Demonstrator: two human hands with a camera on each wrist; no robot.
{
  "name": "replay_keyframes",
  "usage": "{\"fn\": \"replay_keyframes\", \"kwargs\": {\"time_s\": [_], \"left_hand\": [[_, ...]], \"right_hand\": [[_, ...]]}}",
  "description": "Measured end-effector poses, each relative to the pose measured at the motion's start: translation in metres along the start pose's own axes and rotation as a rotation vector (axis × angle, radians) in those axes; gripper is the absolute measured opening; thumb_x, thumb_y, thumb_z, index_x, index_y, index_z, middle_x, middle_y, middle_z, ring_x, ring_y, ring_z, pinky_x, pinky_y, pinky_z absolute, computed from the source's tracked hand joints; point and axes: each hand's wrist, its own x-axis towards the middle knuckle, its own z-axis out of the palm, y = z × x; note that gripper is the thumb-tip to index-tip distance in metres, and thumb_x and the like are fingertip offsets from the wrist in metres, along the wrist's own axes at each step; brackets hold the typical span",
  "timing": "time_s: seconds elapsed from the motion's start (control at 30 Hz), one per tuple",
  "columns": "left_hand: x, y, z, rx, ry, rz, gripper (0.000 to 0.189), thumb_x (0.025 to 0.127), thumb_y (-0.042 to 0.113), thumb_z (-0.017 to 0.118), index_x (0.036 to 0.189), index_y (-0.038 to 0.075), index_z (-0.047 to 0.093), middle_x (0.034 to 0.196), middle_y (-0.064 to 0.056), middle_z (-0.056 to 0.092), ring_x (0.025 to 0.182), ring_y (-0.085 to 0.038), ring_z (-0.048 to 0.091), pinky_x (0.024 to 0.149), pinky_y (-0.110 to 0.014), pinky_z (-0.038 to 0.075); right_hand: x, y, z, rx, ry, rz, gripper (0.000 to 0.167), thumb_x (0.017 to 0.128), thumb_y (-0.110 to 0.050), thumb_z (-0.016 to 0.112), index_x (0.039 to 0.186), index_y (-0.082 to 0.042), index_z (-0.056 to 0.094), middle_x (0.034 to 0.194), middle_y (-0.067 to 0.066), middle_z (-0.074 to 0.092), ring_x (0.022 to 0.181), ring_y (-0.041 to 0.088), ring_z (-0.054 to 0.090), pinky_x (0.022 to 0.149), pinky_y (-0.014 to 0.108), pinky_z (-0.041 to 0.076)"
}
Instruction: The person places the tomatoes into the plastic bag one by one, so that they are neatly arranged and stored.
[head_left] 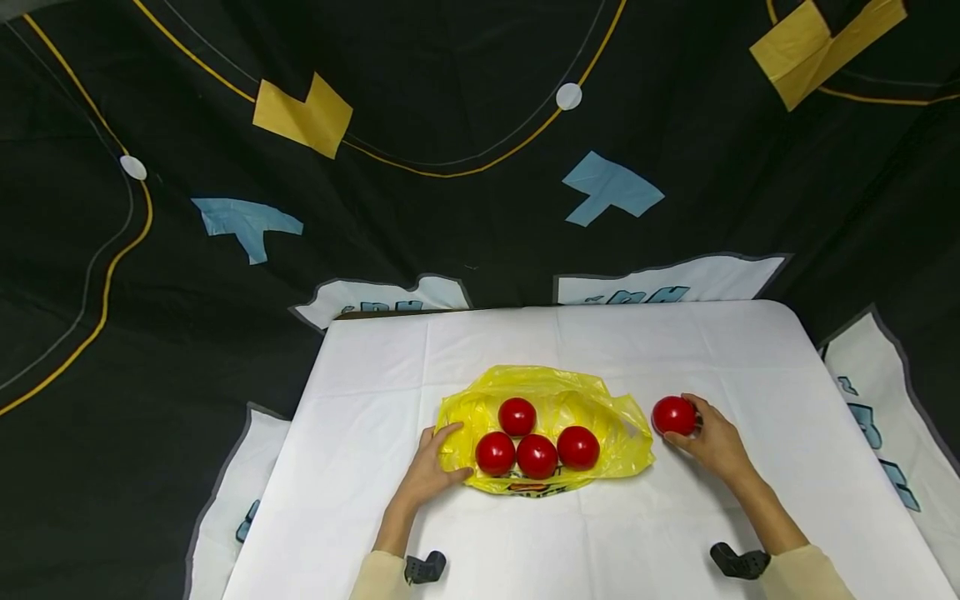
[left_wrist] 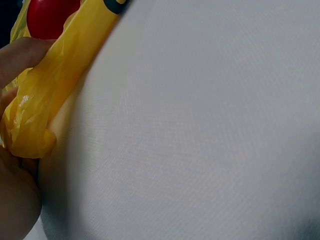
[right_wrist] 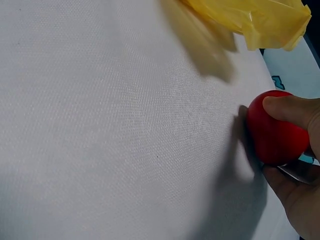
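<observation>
A yellow plastic bag lies spread on the white-covered table, with several glossy red apples grouped on it. My left hand grips the bag's left edge. In the left wrist view, crumpled yellow plastic sits between its thumb and fingers, beside one red apple. To the right of the bag, my right hand holds another red apple. The right wrist view has the thumb across the top of this apple and fingers under its lower side, close over the cloth.
White cloth covers the table. Behind it hangs a black curtain with yellow and blue shapes. A dark wrist device is on the left wrist, and a similar dark device on the right.
</observation>
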Motion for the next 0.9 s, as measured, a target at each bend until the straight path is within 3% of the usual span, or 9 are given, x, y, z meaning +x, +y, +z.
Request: {"fn": "replay_keyframes", "kwargs": {"time_s": [0.53, 0.8, 0.9], "left_hand": [[0.000, 0.001, 0.001, -0.005, -0.001, -0.002, 0.075, 0.068, 0.025, 0.082, 0.135, 0.025, 0.049, 0.129, -0.008, 0.037, 0.119, -0.029, 0.044, 0.101, -0.053, 0.036], [0.000, -0.001, 0.002, -0.004, -0.002, -0.006, 0.076, 0.068, 0.026, 0.082, 0.135, 0.027, 0.049, 0.128, -0.007, 0.037, 0.119, -0.028, 0.044, 0.101, -0.052, 0.036], [0.000, 0.000, 0.001, -0.010, -0.002, -0.006, 0.076, 0.067, 0.026, 0.082, 0.136, 0.027, 0.048, 0.128, -0.007, 0.037, 0.119, -0.028, 0.044, 0.101, -0.052, 0.036]], "right_hand": [[-0.012, -0.001, -0.007, 0.047, 0.000, 0.054, 0.077, 0.078, -0.021, 0.077, 0.137, 0.007, 0.036, 0.127, 0.034, 0.045, 0.106, 0.048, 0.053, 0.083, 0.053, 0.050], [-0.018, -0.004, -0.013, 0.077, 0.002, 0.083, 0.081, 0.079, -0.032, 0.077, 0.138, 0.004, 0.036, 0.128, 0.033, 0.045, 0.105, 0.047, 0.053, 0.079, 0.050, 0.052], [-0.016, 0.004, -0.010, 0.087, 0.024, 0.083, 0.085, 0.076, -0.041, 0.077, 0.139, 0.000, 0.038, 0.127, 0.030, 0.048, 0.103, 0.043, 0.054, 0.073, 0.044, 0.055]]}}
